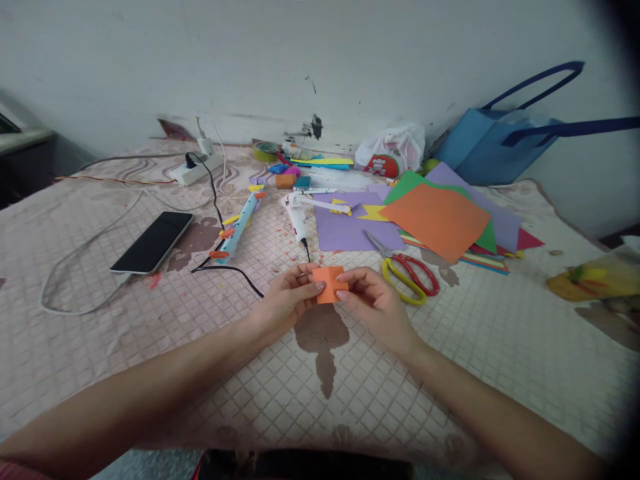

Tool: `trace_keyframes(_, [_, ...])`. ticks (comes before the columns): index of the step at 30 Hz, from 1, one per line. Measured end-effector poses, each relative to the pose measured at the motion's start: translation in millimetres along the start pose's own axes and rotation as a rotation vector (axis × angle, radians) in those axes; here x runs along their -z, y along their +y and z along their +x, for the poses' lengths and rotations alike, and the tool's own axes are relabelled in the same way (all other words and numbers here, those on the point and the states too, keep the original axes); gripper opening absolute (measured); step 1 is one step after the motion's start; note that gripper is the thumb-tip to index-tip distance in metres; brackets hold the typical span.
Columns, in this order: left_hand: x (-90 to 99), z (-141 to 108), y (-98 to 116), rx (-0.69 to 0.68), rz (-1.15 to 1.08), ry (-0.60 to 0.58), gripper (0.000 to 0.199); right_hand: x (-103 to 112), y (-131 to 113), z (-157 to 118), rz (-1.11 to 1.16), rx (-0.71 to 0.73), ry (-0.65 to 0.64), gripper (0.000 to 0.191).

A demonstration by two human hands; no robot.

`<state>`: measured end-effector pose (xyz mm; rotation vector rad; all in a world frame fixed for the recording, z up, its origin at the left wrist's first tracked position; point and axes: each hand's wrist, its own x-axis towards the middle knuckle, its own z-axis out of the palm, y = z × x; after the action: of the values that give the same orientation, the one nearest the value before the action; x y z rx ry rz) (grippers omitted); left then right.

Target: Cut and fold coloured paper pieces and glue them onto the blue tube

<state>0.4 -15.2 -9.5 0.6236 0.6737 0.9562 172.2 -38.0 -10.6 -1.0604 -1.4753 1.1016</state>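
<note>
The held paper (330, 284) is orange, the tablecloth (400, 403) lattice-patterned beige.

L grip (287, 294), R grip (378, 301), both on orange paper (329, 289), prob. folded

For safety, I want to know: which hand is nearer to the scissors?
Right. The right hand is just left of the scissors; the left hand is farther left.

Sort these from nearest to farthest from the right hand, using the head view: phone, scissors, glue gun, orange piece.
1. Orange piece: held between the right hand and left hand.
2. Scissors: just beyond the right hand, slightly to its right.
3. Glue gun: ahead, left of the right hand.
4. Phone: far over on the left.
</note>
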Motion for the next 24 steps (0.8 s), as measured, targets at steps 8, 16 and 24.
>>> trace_keyframes(8, [-1.7,-1.1,1.0,-0.027,-0.026,-0.003,0.028,-0.5,-1.4,-0.6,-0.043,0.009,0.002,0.018])
trace_keyframes(16, [-2.7,-1.1,1.2,-0.051,-0.031,0.004,0.027,-0.3,-0.5,-0.4,-0.009,0.005,0.006,0.019])
trace_keyframes(24, [-3.0,-0.6,1.1,-0.049,-0.034,0.009,0.028,-0.3,-4.1,-1.0,-0.103,0.014,0.01,0.019])
